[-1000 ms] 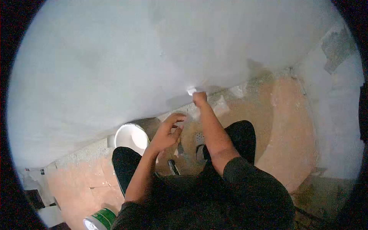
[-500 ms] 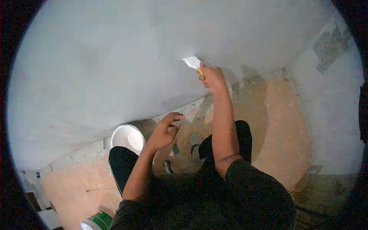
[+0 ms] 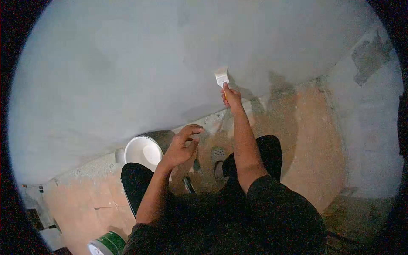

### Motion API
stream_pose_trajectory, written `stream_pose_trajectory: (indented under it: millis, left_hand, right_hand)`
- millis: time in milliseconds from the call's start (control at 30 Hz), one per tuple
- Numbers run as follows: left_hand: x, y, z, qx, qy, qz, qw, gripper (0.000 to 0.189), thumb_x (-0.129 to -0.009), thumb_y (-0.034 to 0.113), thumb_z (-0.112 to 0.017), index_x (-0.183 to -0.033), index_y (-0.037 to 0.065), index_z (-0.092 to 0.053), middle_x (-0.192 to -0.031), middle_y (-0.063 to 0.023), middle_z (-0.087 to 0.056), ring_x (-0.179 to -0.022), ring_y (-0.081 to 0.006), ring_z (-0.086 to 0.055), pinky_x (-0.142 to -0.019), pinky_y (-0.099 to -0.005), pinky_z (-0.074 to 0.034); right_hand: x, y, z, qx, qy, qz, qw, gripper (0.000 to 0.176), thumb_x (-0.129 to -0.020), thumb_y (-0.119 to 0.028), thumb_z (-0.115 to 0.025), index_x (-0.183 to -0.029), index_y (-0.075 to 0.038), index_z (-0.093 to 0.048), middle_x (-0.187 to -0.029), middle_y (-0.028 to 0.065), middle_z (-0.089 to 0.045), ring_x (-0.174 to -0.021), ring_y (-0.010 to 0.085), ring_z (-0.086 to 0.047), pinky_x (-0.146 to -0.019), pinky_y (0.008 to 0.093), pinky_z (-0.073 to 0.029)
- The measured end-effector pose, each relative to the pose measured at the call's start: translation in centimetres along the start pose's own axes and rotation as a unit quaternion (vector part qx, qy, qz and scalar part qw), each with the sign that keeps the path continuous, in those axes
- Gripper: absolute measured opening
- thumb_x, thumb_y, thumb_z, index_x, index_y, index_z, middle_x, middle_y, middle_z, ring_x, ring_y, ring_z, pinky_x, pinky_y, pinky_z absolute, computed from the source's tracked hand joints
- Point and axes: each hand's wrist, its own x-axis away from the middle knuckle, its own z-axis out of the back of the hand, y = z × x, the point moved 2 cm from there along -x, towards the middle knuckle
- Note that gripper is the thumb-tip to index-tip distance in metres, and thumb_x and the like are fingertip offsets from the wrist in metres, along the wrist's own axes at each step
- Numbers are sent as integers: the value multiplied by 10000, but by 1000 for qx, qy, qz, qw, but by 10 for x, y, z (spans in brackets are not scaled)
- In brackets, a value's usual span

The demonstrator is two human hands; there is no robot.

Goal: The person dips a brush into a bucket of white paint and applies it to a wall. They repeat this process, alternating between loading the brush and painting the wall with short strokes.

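Observation:
A paintbrush with a whitened head and a yellow handle is in my right hand, its fingers wrapped round the handle. The brush tip points up and is at the grey-white wall; whether it touches cannot be made out. My left hand hangs in the air with its fingers loosely bent and apart, holding nothing. Just left of it, by the foot of the wall, stands a white bucket with pale material inside.
A green and white tub stands at lower left on the orange-brown floor. Between my knees lie a dark-handled tool and a shoe with holes. A second wall with a dark patch rises at right.
My right hand has moved the paintbrush slightly down, and the brush has turned from pointing up-left to nearly straight up. My left hand has stayed almost still.

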Motion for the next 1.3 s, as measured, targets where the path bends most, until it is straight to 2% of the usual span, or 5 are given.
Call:
stream_pose_trajectory:
  millis: [467, 600, 733, 1200, 1300]
  left_hand:
    - [-30, -16, -3, -11, -36, 18, 999, 411, -822, -78, -510, -1197, 85, -542, -1255, -120, -522, -1157, -263, -523, -883, -346, -485]
    - [-33, -16, -5, -18, -52, 19, 998, 426, -820, -87, -516, -1207, 93, -529, -1265, -129, -513, -1137, -270, -534, -866, -346, -490]
    - [-36, -31, -8, 10, -45, 14, 999, 416, -837, -66, -526, -1216, 103, -517, -1259, -117, -521, -1141, -268, -532, -862, -356, -490]
    - [-23, -11, -27, -40, -36, -10, 999, 321, -890, 9, -534, -1194, 112, -551, -1243, -108, -540, -1143, -257, -533, -890, -366, -477]
    - [-19, -5, -27, -49, -38, -16, 998, 324, -884, 6, -540, -1189, 116, -554, -1244, -106, -541, -1143, -256, -532, -888, -366, -478]
  right_hand:
    - [-131, 237, 66, 372, 192, -117, 901, 537, -775, -582, -682, -708, -51, -636, -592, 29, -586, -442, 123, -485, -411, 315, -379]
    - [-71, 161, 50, 472, 61, 21, 879, 474, -815, -470, -685, -741, -3, -654, -644, 95, -622, -554, 207, -594, -546, 385, -480]
    - [-60, 118, 32, 391, 123, -258, 875, 555, -814, -447, -623, -1145, -4, -576, -1176, 210, -600, -1093, 339, -593, -895, 445, -490]
    - [-62, -8, 56, 516, 198, 90, 828, 356, -834, -279, -583, -944, 49, -666, -838, 186, -677, -758, 289, -667, -639, 386, -513]
    - [23, -102, 53, 90, 177, -60, 978, 472, -742, -418, -738, -963, -7, -669, -718, 100, -660, -500, 169, -582, -415, 313, -415]
